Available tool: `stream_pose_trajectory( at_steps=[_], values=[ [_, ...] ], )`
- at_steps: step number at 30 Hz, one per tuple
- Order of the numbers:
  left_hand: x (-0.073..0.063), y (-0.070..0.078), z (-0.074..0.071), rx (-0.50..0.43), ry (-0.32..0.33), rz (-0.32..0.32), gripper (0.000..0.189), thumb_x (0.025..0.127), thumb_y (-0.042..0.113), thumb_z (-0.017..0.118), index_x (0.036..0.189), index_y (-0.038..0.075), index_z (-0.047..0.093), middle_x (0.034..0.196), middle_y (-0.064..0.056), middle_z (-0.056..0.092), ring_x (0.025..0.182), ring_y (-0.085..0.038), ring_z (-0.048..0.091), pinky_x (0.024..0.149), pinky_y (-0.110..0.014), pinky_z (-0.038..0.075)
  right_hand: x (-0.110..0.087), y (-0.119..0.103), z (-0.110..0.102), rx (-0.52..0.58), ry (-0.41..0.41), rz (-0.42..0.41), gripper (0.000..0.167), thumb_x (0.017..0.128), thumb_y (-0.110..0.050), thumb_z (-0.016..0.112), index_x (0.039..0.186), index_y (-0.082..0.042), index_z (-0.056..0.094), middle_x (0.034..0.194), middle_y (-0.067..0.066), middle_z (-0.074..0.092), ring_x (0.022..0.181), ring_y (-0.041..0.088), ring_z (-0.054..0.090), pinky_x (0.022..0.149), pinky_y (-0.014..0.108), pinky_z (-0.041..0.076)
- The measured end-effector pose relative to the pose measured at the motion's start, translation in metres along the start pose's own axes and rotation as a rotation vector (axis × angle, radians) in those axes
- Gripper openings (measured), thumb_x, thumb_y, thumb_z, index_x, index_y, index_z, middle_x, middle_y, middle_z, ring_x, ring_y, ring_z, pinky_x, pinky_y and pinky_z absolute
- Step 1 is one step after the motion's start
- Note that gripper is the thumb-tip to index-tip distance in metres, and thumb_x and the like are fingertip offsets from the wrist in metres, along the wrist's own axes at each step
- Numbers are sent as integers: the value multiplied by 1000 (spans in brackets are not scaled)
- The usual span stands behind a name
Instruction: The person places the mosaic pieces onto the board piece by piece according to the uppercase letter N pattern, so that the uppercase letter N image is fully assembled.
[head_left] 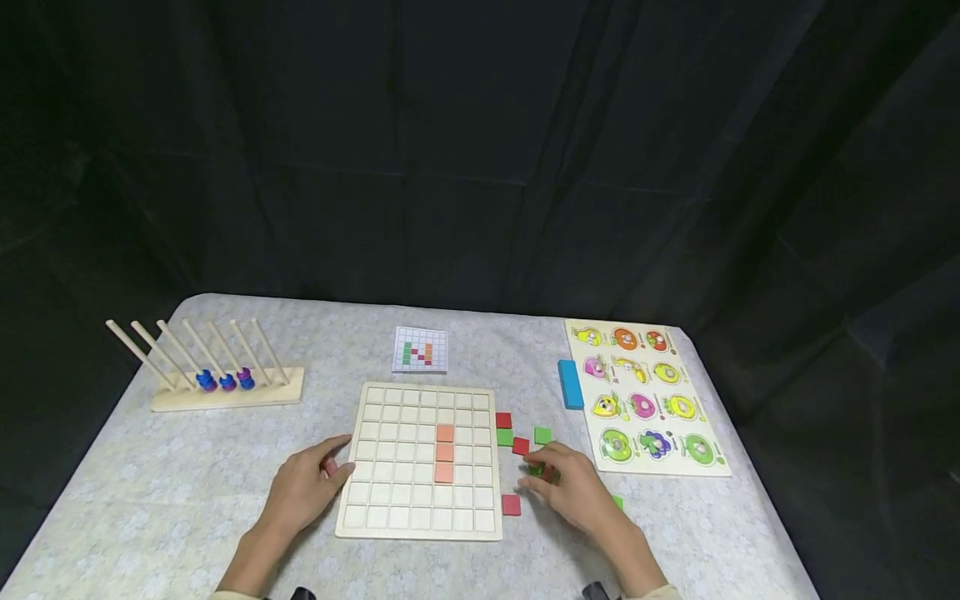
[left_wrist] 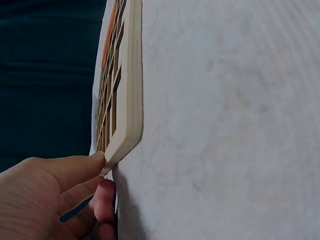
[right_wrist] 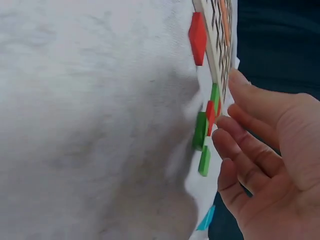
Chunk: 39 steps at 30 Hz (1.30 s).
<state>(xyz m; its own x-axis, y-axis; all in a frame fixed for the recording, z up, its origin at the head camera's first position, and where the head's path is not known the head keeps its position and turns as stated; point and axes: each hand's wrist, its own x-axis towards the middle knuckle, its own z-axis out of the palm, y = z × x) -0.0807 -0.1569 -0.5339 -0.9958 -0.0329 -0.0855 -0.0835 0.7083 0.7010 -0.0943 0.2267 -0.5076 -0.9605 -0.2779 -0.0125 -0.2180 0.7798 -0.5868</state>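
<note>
A wooden grid board (head_left: 403, 492) lies before me, with three orange tiles (head_left: 445, 452) in one column of its cells. At its left edge my left hand (head_left: 306, 483) pinches the rim, thumb on top and fingers curled at the side; the left wrist view shows the thumb (left_wrist: 82, 170) by the board's corner. My right hand (head_left: 573, 487) hovers right of the board with fingers loosely bent and nothing between them. Beneath and around it are loose red tiles (head_left: 512, 505) and green tiles (head_left: 542, 435); a dark green tile (right_wrist: 200, 131) shows below the fingers in the right wrist view.
Behind the board lies a pattern card (head_left: 420, 334) with coloured squares. A wooden peg rack (head_left: 225, 398) with blue and purple beads stands at the left. To the right are a blue block (head_left: 571, 385) and a fruit puzzle board (head_left: 656, 460). A dark curtain (head_left: 465, 167) hangs behind the table.
</note>
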Motion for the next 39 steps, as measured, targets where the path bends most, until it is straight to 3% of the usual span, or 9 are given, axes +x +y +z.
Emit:
stream_pose_trajectory(
  at_steps=[10, 18, 31, 39],
  values=[
    [0, 0, 1, -13, -2, -14, 47, 90, 19, 72, 135, 7, 63, 71, 1, 58, 56, -10, 44, 50, -24, 34, -18, 4, 10, 71, -142, 25, 34, 76, -31, 87, 107, -19, 77, 91, -13, 59, 77, 4, 50, 68, 19, 45],
    [0, 0, 2, -4, -1, -16, 46, 91, 20, 72, 135, 8, 64, 71, 2, 58, 57, -10, 45, 52, -24, 34, -21, 1, 17, 101, -125, -18, 25, 79, -25, 85, 101, -15, 78, 92, -9, 62, 77, 4, 52, 68, 20, 47],
    [0, -1, 1, 6, 4, 1, 47, 91, 21, 72, 134, 7, 64, 71, 2, 58, 57, -10, 44, 51, -24, 33, -29, -2, 21, 1, -60, -81, 15, 86, -21, 79, 100, -15, 78, 97, -12, 61, 80, 0, 54, 71, 20, 49],
    [0, 1, 0, 5, 8, -8, 47, 91, 20, 72, 134, 6, 63, 71, 2, 58, 57, -10, 44, 51, -24, 33, -28, -2, 15, -25, -50, -27, 20, 86, -24, 79, 104, -14, 77, 95, -13, 60, 80, -1, 51, 71, 19, 48]
  ],
)
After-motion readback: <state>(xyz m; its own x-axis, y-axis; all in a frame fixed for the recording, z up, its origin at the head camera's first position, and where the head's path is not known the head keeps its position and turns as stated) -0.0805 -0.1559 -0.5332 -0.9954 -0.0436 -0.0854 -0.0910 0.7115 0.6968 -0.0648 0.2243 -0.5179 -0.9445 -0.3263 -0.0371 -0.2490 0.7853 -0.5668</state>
